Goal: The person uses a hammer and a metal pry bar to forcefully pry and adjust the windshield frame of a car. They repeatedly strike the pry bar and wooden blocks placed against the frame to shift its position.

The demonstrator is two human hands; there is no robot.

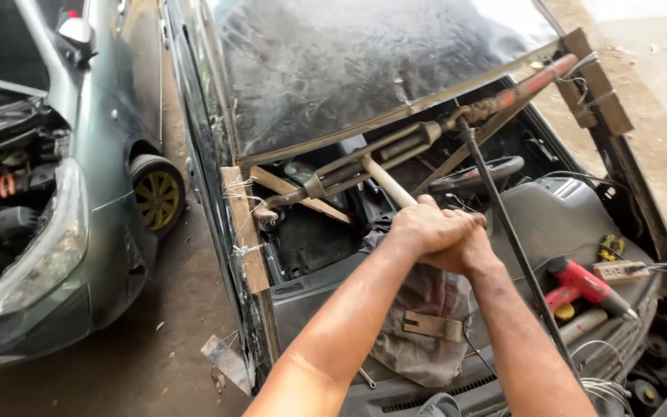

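Both my hands are clasped together on the near end of a pale wooden handle (386,182). My left hand (424,228) wraps over the top and my right hand (468,249) closes beneath and behind it. The handle runs up and left to a rusty metal jack bar (426,131) spanning the windscreen opening of a black car (333,62). That bar presses on wooden blocks (244,232) tied to the left pillar and on another block (600,81) at the right pillar. A thin dark rod (512,239) slants down from the bar.
A red power drill (584,284) and a power strip (619,270) lie on the dashboard at right, with a grey rag (418,324) below my hands. The steering wheel (479,171) sits behind. A second dark car (79,193) with open bonnet stands at left on dirt floor.
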